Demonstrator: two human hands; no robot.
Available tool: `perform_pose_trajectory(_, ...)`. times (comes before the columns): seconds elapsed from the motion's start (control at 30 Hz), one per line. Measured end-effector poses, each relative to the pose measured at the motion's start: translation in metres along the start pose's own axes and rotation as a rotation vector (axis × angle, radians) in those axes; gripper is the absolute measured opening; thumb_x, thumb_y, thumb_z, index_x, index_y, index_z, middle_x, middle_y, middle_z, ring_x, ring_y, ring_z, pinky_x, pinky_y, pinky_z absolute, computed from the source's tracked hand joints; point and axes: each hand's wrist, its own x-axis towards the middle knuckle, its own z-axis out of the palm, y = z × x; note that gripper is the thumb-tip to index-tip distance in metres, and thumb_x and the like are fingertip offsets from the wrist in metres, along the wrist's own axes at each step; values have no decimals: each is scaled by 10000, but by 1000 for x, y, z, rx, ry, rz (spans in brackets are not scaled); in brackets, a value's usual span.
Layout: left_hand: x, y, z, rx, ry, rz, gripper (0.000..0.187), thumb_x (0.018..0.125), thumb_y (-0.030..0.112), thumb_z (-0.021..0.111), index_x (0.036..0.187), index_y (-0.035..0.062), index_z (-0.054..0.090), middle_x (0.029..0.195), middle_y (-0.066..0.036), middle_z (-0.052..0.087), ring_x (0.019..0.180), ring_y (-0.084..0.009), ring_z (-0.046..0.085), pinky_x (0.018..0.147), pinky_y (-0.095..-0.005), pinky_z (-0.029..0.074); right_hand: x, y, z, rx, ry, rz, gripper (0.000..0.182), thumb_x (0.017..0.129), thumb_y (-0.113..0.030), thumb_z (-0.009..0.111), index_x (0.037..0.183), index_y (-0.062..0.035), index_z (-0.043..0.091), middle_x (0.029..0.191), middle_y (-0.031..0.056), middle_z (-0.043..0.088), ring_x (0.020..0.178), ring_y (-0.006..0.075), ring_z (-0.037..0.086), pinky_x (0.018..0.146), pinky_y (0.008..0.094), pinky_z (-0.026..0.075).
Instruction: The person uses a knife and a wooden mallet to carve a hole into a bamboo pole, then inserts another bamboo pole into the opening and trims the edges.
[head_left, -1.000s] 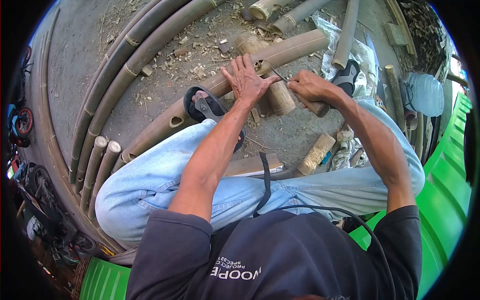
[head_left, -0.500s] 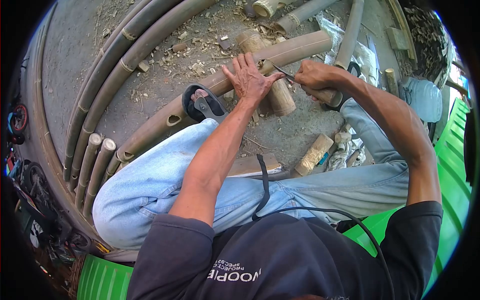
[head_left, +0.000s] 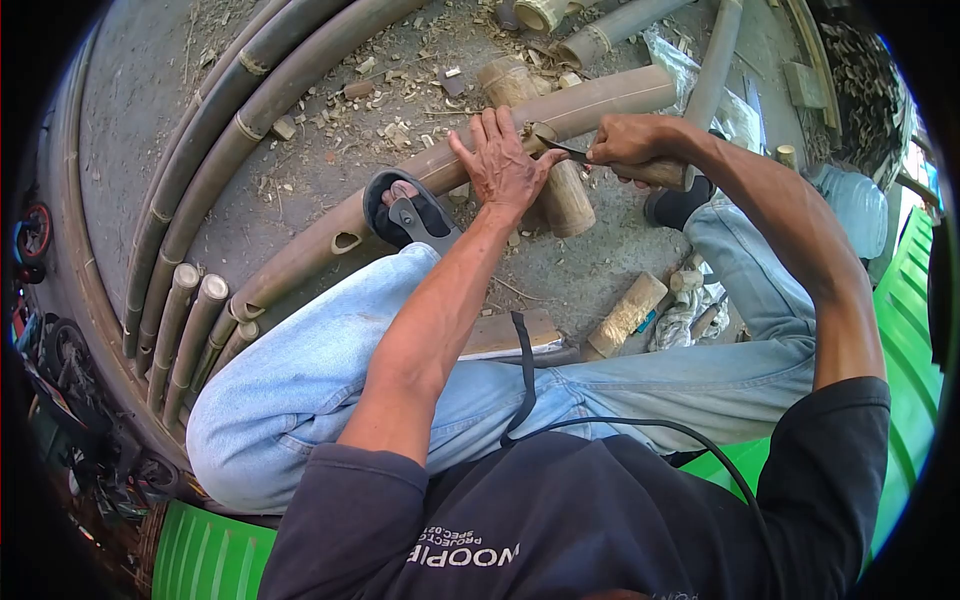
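Note:
A long brown bamboo pole (head_left: 612, 97) lies slantwise before me, over a short wooden block (head_left: 567, 200). My left hand (head_left: 495, 165) rests flat on the pole with fingers spread, its thumb reaching towards the knife. Wrapped round the wooden handle of a knife (head_left: 662, 174), my right hand (head_left: 632, 142) holds it to the right of the pole. The dark blade points left, with its tip at a cut notch (head_left: 543, 133) beside my left thumb. Farther down the pole is another cut hole (head_left: 346, 242). My sandalled foot (head_left: 408, 208) presses against the pole.
Several long bamboo poles (head_left: 215, 150) curve along the left. Wood chips (head_left: 397, 133) litter the ground. A short log (head_left: 628, 315) lies near my legs, and a clear plastic container (head_left: 850, 210) stands at the right. Parked bikes (head_left: 75, 370) show at the far left.
The knife has tilted to a flatter angle, its tip dropping slightly at the notch, and its handle has shifted a little right. My left hand stays on the pole. The view has shifted slightly.

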Motion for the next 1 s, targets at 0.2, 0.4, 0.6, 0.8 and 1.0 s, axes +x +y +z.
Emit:
perform_pose_trajectory(0.2, 4, -1, 3, -3, 30, 1, 1008, 712, 632, 861, 1412, 37, 448, 1400, -133, 514, 1375, -324, 437, 1192, -669, 172, 12, -7, -16, -135, -77, -18, 331, 1083, -288, 502, 1100, -1, 667, 701, 127, 663, 529, 239, 679, 432, 416, 569)
perform_pose_trajectory(0.4, -5, -3, -9, -10, -43, 19, 1051, 725, 516, 894, 1483, 6, 375, 1476, -173, 447, 1427, -353, 387, 1211, -650, 183, 32, -2, -6, -265, -6, -34, 350, 1042, -285, 537, 988, 45, 640, 751, 156, 700, 600, 273, 710, 485, 432, 586)
perform_pose_trajectory(0.6, -12, -43, -6, 294, -42, 166, 986, 723, 308, 910, 1496, 16, 372, 1422, -183, 463, 1363, -381, 434, 1177, -598, 284, 9, 43, 54, -439, 53, -183, 412, 1031, -284, 545, 1159, 96, 636, 813, 208, 718, 737, 331, 740, 734, 462, 603)
perform_pose_trajectory(0.8, -14, -42, 7, 525, 92, 163, 655, 844, 191, 729, 1424, 33, 469, 1259, -155, 558, 1221, -347, 533, 1110, -564, 369, -83, 56, 91, -489, 142, -222, 634, 835, -189, 644, 1408, 67, 557, 982, 282, 731, 1034, 400, 720, 958, 417, 557)
perform_pose_trajectory(1.0, -9, -48, 11, 584, 149, 178, 679, 798, 153, 772, 1399, 37, 480, 1209, -138, 589, 1163, -320, 573, 1064, -548, 410, -84, 80, 112, -412, 407, -294, 640, 758, -85, 616, 1391, 13, 608, 1070, 282, 726, 1056, 416, 706, 953, 447, 559)
